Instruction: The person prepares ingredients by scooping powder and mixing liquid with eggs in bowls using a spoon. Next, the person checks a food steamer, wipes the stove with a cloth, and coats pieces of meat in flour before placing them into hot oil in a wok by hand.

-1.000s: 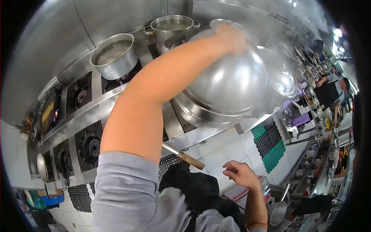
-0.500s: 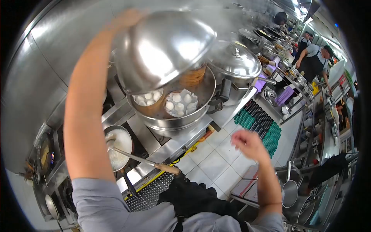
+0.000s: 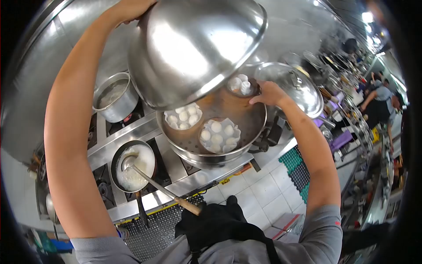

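Steamer basket (image 3: 238, 100), white pieces (image 3: 240, 83) in it, sits inside wide pot (image 3: 211, 158), far right side. Right hand (image 3: 271, 93) half open at basket's edge; can't tell from here if gripping. Left hand (image 3: 133, 9) curled, holding domed lid (image 3: 193, 48) up, tilted.

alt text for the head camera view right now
The person's left hand holds a large domed metal lid tilted above a wide pan, where baskets hold white pieces; the right hand touches the rightmost basket. Nearer, a ladle rests in a frying pan.
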The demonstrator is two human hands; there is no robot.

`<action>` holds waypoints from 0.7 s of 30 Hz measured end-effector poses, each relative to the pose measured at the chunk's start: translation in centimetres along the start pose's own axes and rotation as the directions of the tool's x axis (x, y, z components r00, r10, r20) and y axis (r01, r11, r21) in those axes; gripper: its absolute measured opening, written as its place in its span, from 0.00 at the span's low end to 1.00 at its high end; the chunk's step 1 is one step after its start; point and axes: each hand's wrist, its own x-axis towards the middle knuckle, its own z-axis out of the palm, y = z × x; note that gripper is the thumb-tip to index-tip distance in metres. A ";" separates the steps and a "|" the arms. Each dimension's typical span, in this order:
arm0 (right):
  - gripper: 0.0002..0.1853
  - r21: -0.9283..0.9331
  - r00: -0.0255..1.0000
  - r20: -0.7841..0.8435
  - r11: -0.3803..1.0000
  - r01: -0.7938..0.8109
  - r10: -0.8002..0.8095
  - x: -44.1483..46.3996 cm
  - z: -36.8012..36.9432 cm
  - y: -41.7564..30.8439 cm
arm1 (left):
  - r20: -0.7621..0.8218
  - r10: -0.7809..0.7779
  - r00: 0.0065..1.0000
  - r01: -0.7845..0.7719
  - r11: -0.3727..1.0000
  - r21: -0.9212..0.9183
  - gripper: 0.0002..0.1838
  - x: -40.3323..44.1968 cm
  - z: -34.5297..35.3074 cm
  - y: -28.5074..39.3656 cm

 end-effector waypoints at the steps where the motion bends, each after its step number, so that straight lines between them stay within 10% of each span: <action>1: 0.49 0.042 0.999 0.012 0.998 0.051 -0.051 0.8 -0.5 0.0 | -0.078 0.008 0.997 -0.001 0.996 0.091 0.44 0.3 0.4 -0.1; 7: 0.40 -0.024 0.989 -0.005 0.989 0.149 -0.149 0.8 -0.3 0.5 | 0.068 -0.161 0.985 0.157 0.986 0.060 0.40 -1.1 1.8 1.6; 13: 0.33 0.068 0.990 0.135 0.997 0.034 -0.043 -5.9 -5.4 1.6 | 0.001 0.092 0.996 -0.091 0.985 0.146 0.42 -2.1 8.4 3.1; 21: 0.24 0.612 0.996 -0.078 0.791 0.020 0.035 -16.7 -3.5 6.7 | 0.236 0.085 0.968 -0.157 0.940 0.303 0.32 -4.3 14.2 8.8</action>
